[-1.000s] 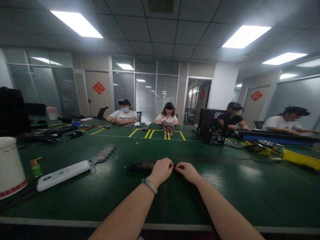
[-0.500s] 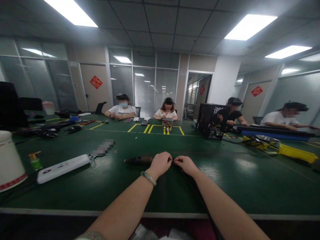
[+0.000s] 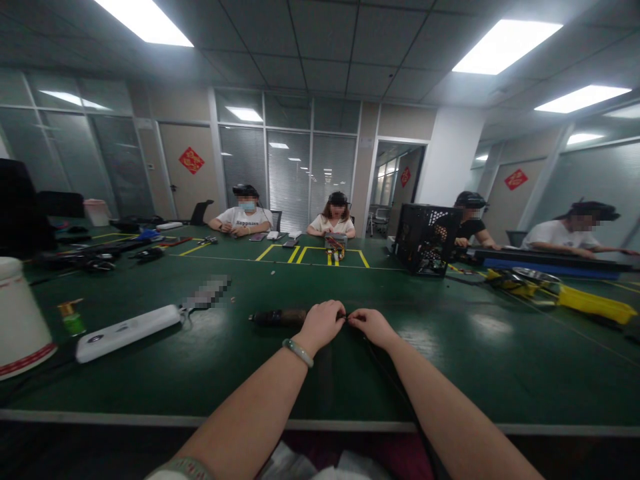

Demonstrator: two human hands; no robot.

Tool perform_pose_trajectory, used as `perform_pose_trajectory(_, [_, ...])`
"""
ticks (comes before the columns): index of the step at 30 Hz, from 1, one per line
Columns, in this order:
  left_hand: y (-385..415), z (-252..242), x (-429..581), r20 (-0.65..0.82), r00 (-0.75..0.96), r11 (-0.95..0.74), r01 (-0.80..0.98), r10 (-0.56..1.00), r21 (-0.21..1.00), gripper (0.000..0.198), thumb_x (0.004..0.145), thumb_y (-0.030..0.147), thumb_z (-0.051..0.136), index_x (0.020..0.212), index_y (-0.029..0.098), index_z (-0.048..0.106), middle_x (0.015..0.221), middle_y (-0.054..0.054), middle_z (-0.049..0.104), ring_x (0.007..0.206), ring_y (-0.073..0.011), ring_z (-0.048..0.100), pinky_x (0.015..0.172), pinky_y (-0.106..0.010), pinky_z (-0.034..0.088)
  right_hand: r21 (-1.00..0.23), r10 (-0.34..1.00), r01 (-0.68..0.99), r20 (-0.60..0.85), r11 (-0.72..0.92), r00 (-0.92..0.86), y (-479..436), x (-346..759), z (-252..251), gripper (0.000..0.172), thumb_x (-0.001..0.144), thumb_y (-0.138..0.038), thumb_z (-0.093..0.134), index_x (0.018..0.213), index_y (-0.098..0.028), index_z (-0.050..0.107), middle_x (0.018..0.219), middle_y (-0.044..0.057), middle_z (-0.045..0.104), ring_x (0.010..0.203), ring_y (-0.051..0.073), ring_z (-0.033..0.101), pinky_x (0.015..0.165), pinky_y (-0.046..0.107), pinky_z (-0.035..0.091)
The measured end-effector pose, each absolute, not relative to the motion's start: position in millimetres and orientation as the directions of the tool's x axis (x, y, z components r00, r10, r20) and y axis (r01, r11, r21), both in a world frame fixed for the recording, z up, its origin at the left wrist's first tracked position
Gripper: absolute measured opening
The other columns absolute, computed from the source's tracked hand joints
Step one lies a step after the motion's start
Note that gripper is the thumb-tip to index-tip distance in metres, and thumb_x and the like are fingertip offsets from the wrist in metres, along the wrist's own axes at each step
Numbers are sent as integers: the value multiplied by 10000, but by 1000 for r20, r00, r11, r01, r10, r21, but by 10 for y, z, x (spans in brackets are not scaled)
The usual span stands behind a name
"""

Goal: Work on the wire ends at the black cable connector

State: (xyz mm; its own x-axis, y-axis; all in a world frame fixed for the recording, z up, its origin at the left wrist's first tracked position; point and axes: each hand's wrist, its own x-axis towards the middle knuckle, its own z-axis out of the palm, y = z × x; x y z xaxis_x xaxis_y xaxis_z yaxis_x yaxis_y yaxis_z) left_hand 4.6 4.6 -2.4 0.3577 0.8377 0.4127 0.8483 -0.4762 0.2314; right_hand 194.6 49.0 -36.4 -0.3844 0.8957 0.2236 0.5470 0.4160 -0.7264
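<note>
A dark, cylindrical tool (image 3: 277,318), which looks like an electric screwdriver, lies sideways on the green table, its small metal tip pointing left. My left hand (image 3: 325,323) is closed around its right end, covering that part. Just to the right, my right hand (image 3: 371,327) pinches the end of a black cable (image 3: 387,367) between thumb and fingers. From there the cable runs along my right forearm towards the table's front edge. The fingertips of both hands nearly meet, and the small joint between tool and cable is too hidden to make out.
On the left are a white power strip (image 3: 130,332), a small green bottle (image 3: 73,319) and a white tub (image 3: 20,320). A black computer case (image 3: 425,239) stands far right, near a yellow tray (image 3: 595,305). Several people sit across the table.
The view has shifted very slightly. Both hands stay at the tool's right end, with hardly any visible movement of the fingers.
</note>
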Motion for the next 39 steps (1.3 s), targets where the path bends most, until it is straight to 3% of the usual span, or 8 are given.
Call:
perform_pose_trajectory(12, [61,-35,44,442,355,-490,839,824,239,131,837,269,520,948,232,580,982,-18,607,954,-179,549,819,-301,410,-699,899,582,217,416,-382,476,1936,-327,208,798,-336,571,850,-172,688,759,24,684,683,155,594,655,251,442])
perform_pose_trajectory(24, [36,-1,51,387,337,-453,851,858,265,155,859,288,478,911,210,601,972,-36,606,927,-174,555,847,-314,410,-711,904,581,192,396,-381,463,1947,-319,212,805,-343,574,895,-189,688,838,15,688,768,159,606,713,263,444])
perform_pose_trajectory(39, [55,-17,41,433,357,-490,836,828,247,123,829,238,497,882,213,605,939,-26,612,923,-178,553,843,-310,402,-698,902,584,226,413,-368,426,1915,-300,221,796,-333,583,893,-180,711,838,26,706,755,166,618,719,262,453])
